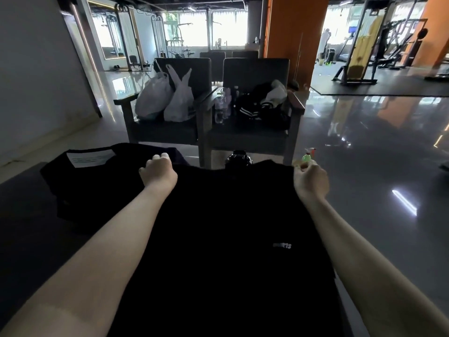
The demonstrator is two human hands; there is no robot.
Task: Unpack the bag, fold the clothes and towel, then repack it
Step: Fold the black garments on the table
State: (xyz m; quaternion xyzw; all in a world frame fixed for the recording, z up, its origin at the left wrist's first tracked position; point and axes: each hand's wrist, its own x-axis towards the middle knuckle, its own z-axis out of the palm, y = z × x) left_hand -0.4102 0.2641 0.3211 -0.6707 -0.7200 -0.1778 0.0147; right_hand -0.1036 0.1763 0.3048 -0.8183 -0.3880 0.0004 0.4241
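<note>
Hands: the black garment [230, 227] is gripped at its far edge by both, the left hand [158, 172] with fingers curled over one corner and the right hand [312, 180] pinching the other; the edge is pulled taut between them, probably so that the cloth hangs flat and square before a fold is made.
Black garment: it is held out in front of the body and drapes back toward the person; its near end is out of view.
Bench: the dark bench [21, 215] lies to the left, and is judged to serve as the folding surface.
Armchairs: two armchairs [256, 71] stand well beyond, loaded with plastic bags [167, 98], bottles and dark clothing.
Folded garment: a folded garment [80, 188] with a white label is laid on the bench just left of the left hand, seemingly set aside as finished.
Round black object: it [239, 159] is seen just past the taut edge; what it is cannot be told.
Spray bottle: a spray bottle [309, 154] shows beyond the right hand.
Logo: a small white logo [281, 245] faces up.
Bag: none can be identified with certainty.
</note>
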